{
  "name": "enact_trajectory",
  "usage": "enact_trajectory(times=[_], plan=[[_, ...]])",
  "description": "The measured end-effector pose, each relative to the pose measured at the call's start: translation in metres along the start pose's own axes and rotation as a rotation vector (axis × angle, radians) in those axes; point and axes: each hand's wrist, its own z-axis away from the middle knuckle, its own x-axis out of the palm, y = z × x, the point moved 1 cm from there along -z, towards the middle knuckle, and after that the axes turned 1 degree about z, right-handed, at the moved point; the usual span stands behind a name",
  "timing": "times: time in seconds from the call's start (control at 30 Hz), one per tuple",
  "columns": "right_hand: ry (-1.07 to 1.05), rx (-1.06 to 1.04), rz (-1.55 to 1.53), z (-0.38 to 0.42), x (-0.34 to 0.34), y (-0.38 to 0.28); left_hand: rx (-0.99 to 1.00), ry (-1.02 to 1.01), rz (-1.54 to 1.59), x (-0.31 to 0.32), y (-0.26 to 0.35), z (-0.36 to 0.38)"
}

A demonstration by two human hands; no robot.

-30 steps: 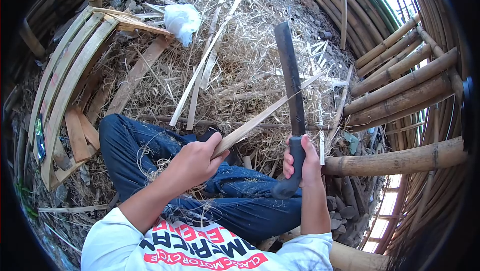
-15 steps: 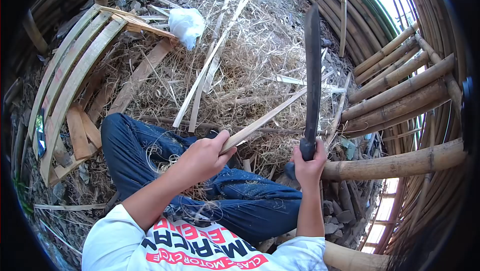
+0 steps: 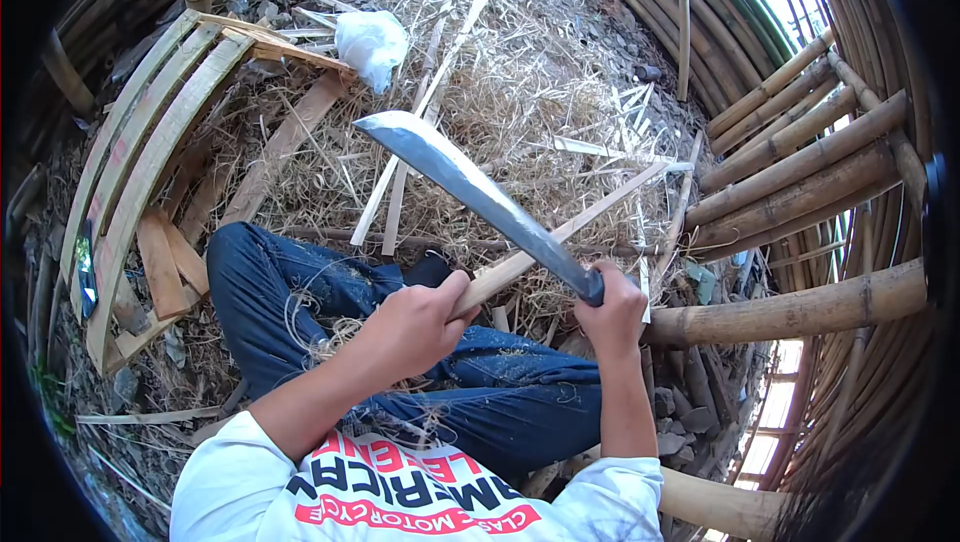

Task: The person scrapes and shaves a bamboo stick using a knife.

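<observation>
My left hand [image 3: 420,322] is closed round the near end of a pale wooden strip [image 3: 610,195], which slants up and away to the right. My right hand [image 3: 612,308] grips the dark handle of a machete [image 3: 470,182]. Its long blade points up and to the left and crosses over the strip a little beyond my left hand; whether the two touch is unclear. Both hands are above my crossed legs in blue trousers [image 3: 510,372], which have shavings on them.
Shavings [image 3: 500,132] and loose strips [image 3: 400,192] cover the ground ahead. A slatted wooden piece [image 3: 150,132] and a white plastic bag [image 3: 372,47] lie at the left. Bamboo poles [image 3: 800,177] stand at the right, one thick pole [image 3: 800,304] reaching near my right hand.
The machete has swung from upright to a leftward slant, its blade now across the strip. My right hand has turned and risen slightly. My left hand still holds the strip.
</observation>
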Motion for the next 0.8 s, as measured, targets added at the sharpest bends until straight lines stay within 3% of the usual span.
enact_trajectory(times=[0.2,0.27,0.33,0.47,0.57,0.7,0.8], plan=[[0.103,-0.031,0.049,-0.002,-0.002,0.018,-0.015,-0.011,-0.039,0.001,0.003,-0.004],[0.004,0.202,0.247,-0.005,-0.007,0.034,-0.052,-0.023,-0.036,-0.003,-0.002,0.005],[0.036,0.426,0.352,-0.01,-0.002,0.071,-0.101,-0.04,-0.029,-0.005,-0.006,0.015],[-0.035,0.482,0.263,0.005,0.001,0.089,-0.094,-0.036,-0.028,-0.008,-0.003,0.013],[-0.075,0.47,0.297,0.001,-0.01,0.038,-0.064,-0.015,0.034,-0.006,-0.003,0.001],[0.047,0.438,0.185,-0.005,-0.01,0.039,-0.109,-0.03,0.098,-0.003,-0.003,-0.008],[0.057,0.552,0.049,-0.005,-0.013,0.057,-0.136,-0.031,0.122,-0.004,-0.009,-0.009]])
